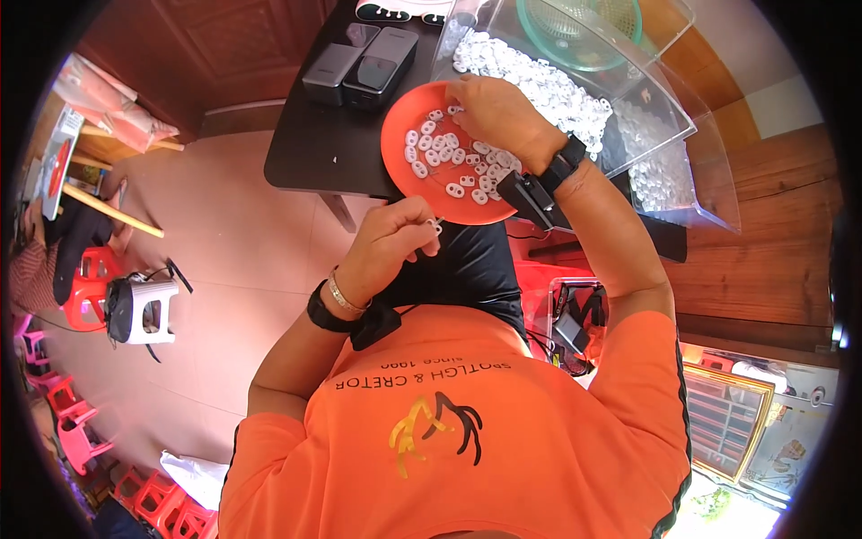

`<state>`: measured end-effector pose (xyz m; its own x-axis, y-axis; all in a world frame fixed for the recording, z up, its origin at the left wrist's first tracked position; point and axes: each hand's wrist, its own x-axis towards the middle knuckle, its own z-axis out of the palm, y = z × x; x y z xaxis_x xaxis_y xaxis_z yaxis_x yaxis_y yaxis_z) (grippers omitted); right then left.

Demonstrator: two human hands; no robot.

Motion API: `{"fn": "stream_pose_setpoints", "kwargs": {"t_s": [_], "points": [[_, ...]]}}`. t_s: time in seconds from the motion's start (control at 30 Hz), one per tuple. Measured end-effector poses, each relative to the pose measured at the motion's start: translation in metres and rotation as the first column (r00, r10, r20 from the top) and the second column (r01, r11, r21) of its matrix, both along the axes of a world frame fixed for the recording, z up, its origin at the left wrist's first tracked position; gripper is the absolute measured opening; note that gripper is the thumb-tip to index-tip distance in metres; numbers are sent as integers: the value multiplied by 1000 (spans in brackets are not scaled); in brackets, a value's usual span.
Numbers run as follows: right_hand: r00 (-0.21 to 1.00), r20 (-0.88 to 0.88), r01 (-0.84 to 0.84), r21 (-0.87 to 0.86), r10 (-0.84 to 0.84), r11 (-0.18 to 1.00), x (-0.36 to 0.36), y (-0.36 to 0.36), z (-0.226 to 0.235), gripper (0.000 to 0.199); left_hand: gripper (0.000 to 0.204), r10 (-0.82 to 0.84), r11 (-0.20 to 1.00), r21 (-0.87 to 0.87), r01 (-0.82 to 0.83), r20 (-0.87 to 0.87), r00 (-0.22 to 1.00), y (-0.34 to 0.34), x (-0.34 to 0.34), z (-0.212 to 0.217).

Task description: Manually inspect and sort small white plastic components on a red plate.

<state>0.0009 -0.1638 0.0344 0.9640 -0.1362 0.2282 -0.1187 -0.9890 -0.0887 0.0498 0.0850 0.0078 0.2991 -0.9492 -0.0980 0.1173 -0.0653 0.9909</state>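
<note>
The left hand point(395, 238) has its fingers closed in a pinch on one small white piece point(438, 228), held up just off the near edge of an orange-red plate. The right hand point(503, 112) reaches over the far side of that plate, its fingers bent downward at the rim by some white pieces; from where I stand I can't tell whether they grip one. On the plate point(394, 135) lie a few dozen loose white pieces point(433, 158), flat and rounded, many showing two dark holes, scattered with bare orange between them. A black strap point(566, 163) circles the right wrist, with a dark boxy device point(527, 198) beside it; the left wrist wears a black band point(329, 310) and a bracelet point(339, 292). The plate rests partly on a black worktop point(305, 157), and left of it two dark grey devices point(382, 68) sit side by side. To the right stands a clear bin point(660, 117) with a big heap of the same white pieces point(530, 79), a green mesh basket point(584, 36) near its far end. The person wears an orange shirt point(512, 404). Off to the left, on the pinkish floor point(233, 234), are a white stool point(157, 310) and a red stool point(88, 301).
</note>
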Motion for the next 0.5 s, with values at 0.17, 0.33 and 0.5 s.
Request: {"fn": "stream_pose_setpoints", "kwargs": {"t_s": [0.17, 0.33, 0.5], "points": [[996, -88, 8, 98, 1, 995, 3, -9, -2, 16, 15, -72, 997, 1, 72, -27, 997, -3, 0, -1], [998, -49, 54, 343, -39, 938, -13, 5, 17, 18, 15, -44, 999, -7, 44, -51, 998, -3, -4, 1], [989, 100, -59, 939, -105, 338, -58, 39, 34, 17, 15, 42, 997, -64, -47, -80, 996, -1, -8, 13]]}}
